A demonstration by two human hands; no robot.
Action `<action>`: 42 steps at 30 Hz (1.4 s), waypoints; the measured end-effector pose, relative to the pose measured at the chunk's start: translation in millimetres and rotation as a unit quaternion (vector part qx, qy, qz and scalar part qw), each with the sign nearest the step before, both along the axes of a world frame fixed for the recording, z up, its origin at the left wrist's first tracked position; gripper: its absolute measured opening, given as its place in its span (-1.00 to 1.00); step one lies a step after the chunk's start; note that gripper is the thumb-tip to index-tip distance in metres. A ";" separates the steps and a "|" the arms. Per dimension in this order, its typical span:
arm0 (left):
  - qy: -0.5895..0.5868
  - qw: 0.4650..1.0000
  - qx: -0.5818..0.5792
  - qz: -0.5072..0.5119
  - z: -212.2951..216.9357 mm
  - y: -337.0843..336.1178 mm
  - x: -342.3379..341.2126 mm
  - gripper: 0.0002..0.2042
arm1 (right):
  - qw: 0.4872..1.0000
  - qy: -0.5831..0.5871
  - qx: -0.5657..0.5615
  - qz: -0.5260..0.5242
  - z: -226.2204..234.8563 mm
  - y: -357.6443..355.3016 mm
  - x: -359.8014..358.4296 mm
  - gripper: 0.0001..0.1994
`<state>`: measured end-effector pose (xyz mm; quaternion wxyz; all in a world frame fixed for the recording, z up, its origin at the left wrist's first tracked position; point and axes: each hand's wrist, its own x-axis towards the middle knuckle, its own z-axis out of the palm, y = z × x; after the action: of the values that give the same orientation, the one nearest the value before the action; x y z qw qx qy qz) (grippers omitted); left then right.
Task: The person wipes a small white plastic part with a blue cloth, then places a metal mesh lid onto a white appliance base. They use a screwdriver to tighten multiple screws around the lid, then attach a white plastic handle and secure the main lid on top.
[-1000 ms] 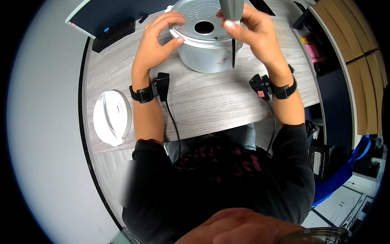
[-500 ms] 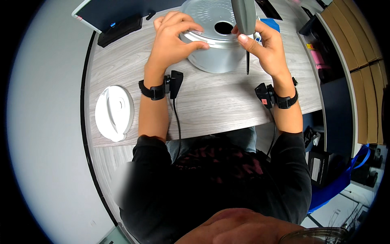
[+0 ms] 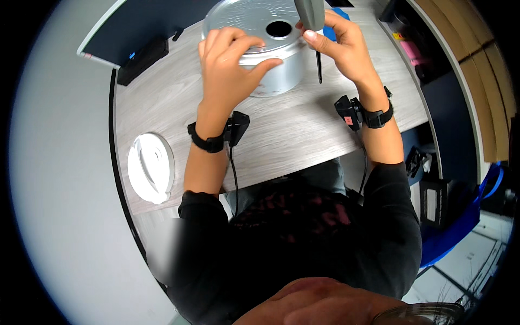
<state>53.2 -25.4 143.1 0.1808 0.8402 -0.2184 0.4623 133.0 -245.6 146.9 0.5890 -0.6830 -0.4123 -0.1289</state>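
Observation:
A silver metal pot (image 3: 290, 70) stands at the far side of the desk. Its ridged lid (image 3: 241, 21) has a round dark hole. My left hand (image 3: 230, 62) lies over the pot's front rim, fingers on the lid and thumb across the edge. Upright in my right hand (image 3: 346, 46) is a grey-bodied tool, apparently a screwdriver (image 3: 310, 15), pinched near its lower end. A thin black shaft (image 3: 319, 66) points down from it beside the pot, the tip apart from the desk. The top of the tool is cut off by the frame.
A white oval part (image 3: 151, 168) with a curved slot lies at the desk's left edge. A dark screen (image 3: 132, 32) and a black box (image 3: 143, 62) stand back left. Something blue (image 3: 330, 32) sits behind my right hand. Shelving (image 3: 455, 108) and cardboard boxes (image 3: 487, 86) line the right.
The whole view has shifted, so the pot appears farther up and left. Relative to the pot, my left hand has slid nearer along the front rim. My right hand keeps its grip on the tool.

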 end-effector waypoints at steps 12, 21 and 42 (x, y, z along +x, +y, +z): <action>0.227 0.945 -0.056 -0.230 4.2 -91.7 -23.7 -0.88 | 0.974 0.124 0.036 -0.186 -44.9 -137.5 -18.8 -0.74; 0.405 0.897 0.079 -0.159 -73.9 -180.1 82.7 -0.75 | 0.944 0.201 0.063 -0.254 -84.0 -178.6 -25.9 -0.74; 0.431 0.885 0.167 -0.060 -88.3 -224.2 104.9 -0.87 | 0.944 0.216 0.078 -0.236 -98.1 -183.2 -29.1 -0.71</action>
<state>158.1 -249.6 54.8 0.1414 0.9596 -0.2434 -0.0003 104.0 -428.8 48.8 0.6679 -0.7242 -0.0907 -0.1454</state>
